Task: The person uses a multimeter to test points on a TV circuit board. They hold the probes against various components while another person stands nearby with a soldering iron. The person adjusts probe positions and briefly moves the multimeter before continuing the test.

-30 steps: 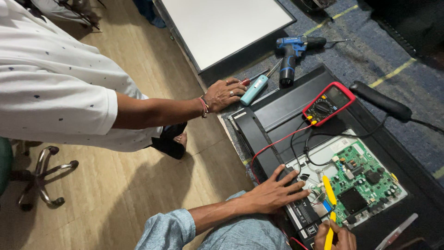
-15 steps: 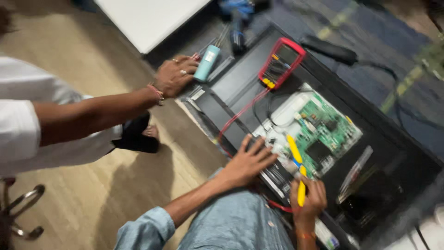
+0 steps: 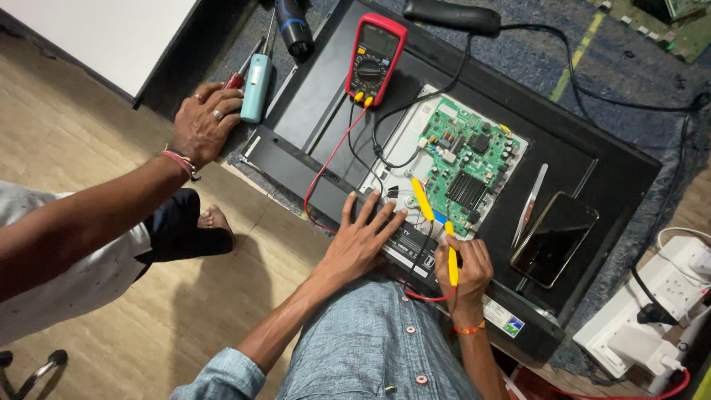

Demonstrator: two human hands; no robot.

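A flat black panel (image 3: 585, 152) lies back-up on the floor with a green circuit board (image 3: 474, 163) exposed. My left hand (image 3: 363, 237) rests flat with fingers spread on the panel's near edge, beside the board. My right hand (image 3: 463, 270) grips two yellow test probes (image 3: 437, 222) whose tips point at the board's lower left. Red and black leads run from them to a red multimeter (image 3: 374, 58) lying on the panel at the top.
Another person's hand (image 3: 204, 122) rests on the floor at the panel's left corner, next to a light blue tool (image 3: 255, 87) and a red-handled screwdriver (image 3: 233, 80). A phone (image 3: 554, 237) and tweezers (image 3: 529, 204) lie on the panel. A white power strip (image 3: 652, 304) sits at right.
The view has swung so the panel sits more centred and closer. My hands stay on the panel's near edge with the probes; the other person's hand stays by the blue tool.
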